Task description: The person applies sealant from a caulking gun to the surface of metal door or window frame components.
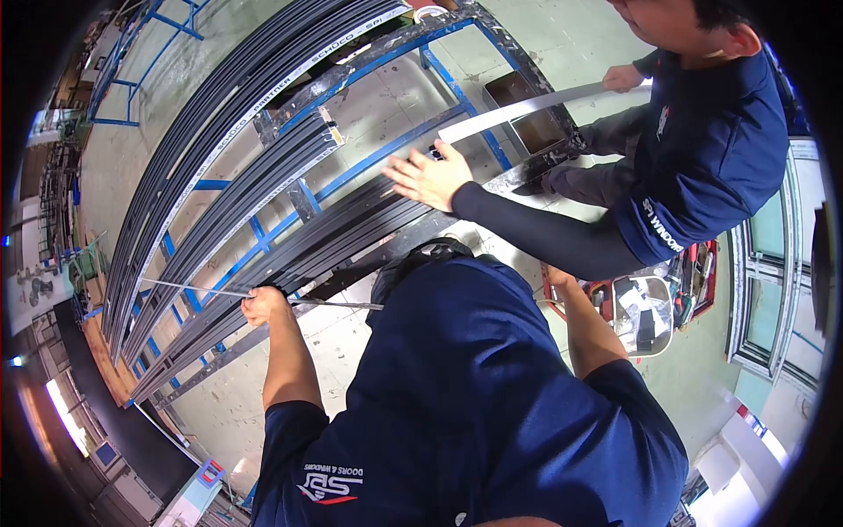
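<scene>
Okay, so it all hinges on the thin strip (198, 287) at the left of the frame and how it lies against the hands. Its long axis runs nearly sideways, dipping a little from the left of the frame toward the wearer's torso near the middle, where I lose sight of it. It crosses above the dark profiles (342, 233), which run diagonally from lower left toward upper right; can't tell if it touches them.

The left hand (266, 306) is easily the nearer one, since it's grasping the strip partway along, fingers curled round it. The right hand (560, 277) is right of centre, across the torso and partly hidden by the other person's arm. No clue whether it's holding anything, or whether the strip reaches it.

Meanwhile, up at the upper right, that person has one hand (623, 77) gripping a pale strip (527, 107); their outstretched hand (432, 180) is splayed open near its end.
</scene>
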{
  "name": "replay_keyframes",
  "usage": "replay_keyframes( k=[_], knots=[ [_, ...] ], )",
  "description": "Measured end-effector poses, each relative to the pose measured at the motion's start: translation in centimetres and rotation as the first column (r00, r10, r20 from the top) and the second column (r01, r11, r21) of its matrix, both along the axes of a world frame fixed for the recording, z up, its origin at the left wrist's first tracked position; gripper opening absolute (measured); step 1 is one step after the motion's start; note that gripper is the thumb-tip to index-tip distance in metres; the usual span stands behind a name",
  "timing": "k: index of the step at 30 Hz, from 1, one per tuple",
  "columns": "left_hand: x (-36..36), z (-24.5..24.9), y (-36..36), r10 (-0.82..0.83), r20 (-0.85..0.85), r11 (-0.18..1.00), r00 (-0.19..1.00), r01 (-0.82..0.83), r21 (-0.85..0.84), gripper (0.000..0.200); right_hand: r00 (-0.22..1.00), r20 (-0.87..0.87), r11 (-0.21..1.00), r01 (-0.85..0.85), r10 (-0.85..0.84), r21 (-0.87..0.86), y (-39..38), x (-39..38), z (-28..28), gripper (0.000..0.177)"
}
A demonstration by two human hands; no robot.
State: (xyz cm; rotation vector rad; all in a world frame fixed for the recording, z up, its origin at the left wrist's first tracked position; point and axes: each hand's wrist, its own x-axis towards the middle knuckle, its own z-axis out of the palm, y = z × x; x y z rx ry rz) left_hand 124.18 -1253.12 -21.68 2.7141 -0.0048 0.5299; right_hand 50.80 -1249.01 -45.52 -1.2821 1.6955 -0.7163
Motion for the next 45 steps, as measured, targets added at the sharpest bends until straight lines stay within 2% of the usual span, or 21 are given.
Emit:
replay_keyframes(
  k=[1, 2, 3, 4, 6, 9, 12, 14, 16, 17, 19, 20, 21, 23, 24, 26, 29, 32, 36, 40, 45],
  knots=[
    [0.0, -0.1, 0.0, -0.001, -0.001, 1.000, 1.000, 0.001, 0.000, 0.035, 1.000, 0.004, 0.998, -0.016, 0.016, -0.067, 0.8, -0.8, -2.1, 0.038],
    [0.1, -0.2, 0.0, 0.001, 0.005, 1.000, 1.000, -0.001, 0.004, 0.035, 0.990, 0.139, 0.995, 0.051, -0.038, -0.091, 1.5, -1.7, -4.7, 0.038],
    [0.2, -0.3, 0.0, 0.004, 0.010, 1.000, 1.000, -0.004, 0.007, 0.036, 0.993, -0.085, 0.975, -0.099, 0.084, -0.200, 1.6, -1.6, -4.6, 0.038],
    [0.4, -0.4, 0.1, 0.004, 0.010, 1.000, 1.000, -0.004, 0.007, 0.036, 0.937, -0.319, 0.927, -0.240, 0.143, -0.290, 1.7, -1.5, -4.5, 0.038],
    [0.7, -0.7, 0.3, -0.016, 0.009, 0.999, 1.000, 0.016, 0.030, 0.036, 0.962, -0.249, 0.940, -0.183, 0.111, -0.289, 1.5, -0.6, -2.8, 0.034],
    [0.5, -0.6, 0.4, -0.028, 0.004, 0.999, 1.000, 0.028, 0.027, 0.037, 0.993, -0.097, 0.983, -0.077, 0.061, -0.165, 0.1, 2.5, 4.2, 0.025],
    [0.8, -0.9, 0.5, -0.025, 0.019, 0.999, 1.000, 0.025, 0.033, 0.037, 1.000, -0.011, 0.991, -0.018, 0.017, -0.131, -0.7, 3.6, 6.4, 0.017],
    [0.8, -0.9, 0.6, -0.031, 0.006, 0.999, 0.999, 0.031, 0.038, 0.037, 0.999, 0.051, 0.977, 0.011, 0.000, -0.211, -0.6, 3.9, 7.2, 0.010],
    [0.7, -0.8, 0.6, -0.037, -0.006, 0.998, 0.999, 0.038, 0.043, 0.037, 0.998, -0.061, 0.994, 0.035, -0.029, 0.103, -0.9, 4.8, 10.8, 0.006],
    [0.7, -0.9, 0.5, -0.032, 0.000, 0.999, 0.999, 0.032, 0.027, 0.037, 0.998, -0.061, 0.994, 0.035, -0.029, 0.103, -1.1, 4.9, 11.4, 0.006],
    [0.6, -0.8, 0.4, -0.026, 0.005, 1.000, 1.000, 0.026, 0.012, 0.037, 0.984, 0.057, 0.860, 0.117, -0.167, 0.496, -1.4, 4.7, 11.3, 0.006],
    [0.5, -0.7, 0.4, -0.019, -0.007, 1.000, 1.000, 0.019, -0.001, 0.037, 0.984, 0.057, 0.860, 0.117, -0.167, 0.496, -1.4, 4.9, 11.1, 0.006],
    [0.4, -0.5, 0.3, -0.011, -0.018, 1.000, 1.000, 0.011, -0.015, 0.037, 0.980, 0.080, 0.916, 0.140, -0.183, 0.376, -0.8, 4.4, 9.0, 0.006],
    [-0.1, 0.0, 0.1, -0.012, -0.027, 1.000, 1.000, 0.011, -0.008, 0.037, 0.975, 0.104, 0.954, 0.164, -0.196, 0.251, 0.2, 2.9, 4.6, 0.007],
    [-0.3, 0.3, 0.0, -0.012, -0.035, 1.000, 0.999, 0.012, -0.002, 0.037, 0.929, 0.273, 0.936, 0.158, -0.249, 0.316, 0.7, 1.2, 1.6, 0.006],
    [-0.4, 0.4, 0.0, -0.008, -0.038, 1.000, 0.999, 0.008, -0.004, 0.037, 0.851, 0.427, 0.915, 0.139, -0.306, 0.378, 1.0, 0.6, 0.5, 0.006],
    [-0.1, 0.2, 0.0, -0.002, -0.047, 1.000, 0.999, 0.002, 0.004, 0.037, 0.735, 0.542, 0.893, 0.200, -0.408, 0.403, 1.0, 1.3, 1.6, 0.005],
    [-0.1, 0.2, 0.1, -0.006, -0.050, 0.999, 0.999, 0.008, 0.035, 0.037, 0.770, 0.523, 0.899, 0.148, -0.365, 0.411, 0.8, 0.6, 0.9, 0.004],
    [-0.1, 0.1, 0.2, -0.016, -0.047, 0.999, 0.999, 0.018, 0.033, 0.036, 0.737, 0.564, 0.900, 0.138, -0.372, 0.413, 0.2, 1.5, 3.0, 0.005],
    [0.0, -0.1, 0.2, -0.015, -0.051, 0.999, 0.999, 0.017, 0.035, 0.035, 0.542, 0.753, 0.922, 0.128, -0.374, 0.365, -3.8, 4.7, 7.8, 0.006],
    [0.2, -0.4, 0.3, -0.017, -0.039, 0.999, 0.999, 0.019, 0.034, 0.035, 0.063, 0.945, 0.946, -0.027, -0.320, 0.322, -14.6, 16.4, 16.2, 0.008]
  ],
)
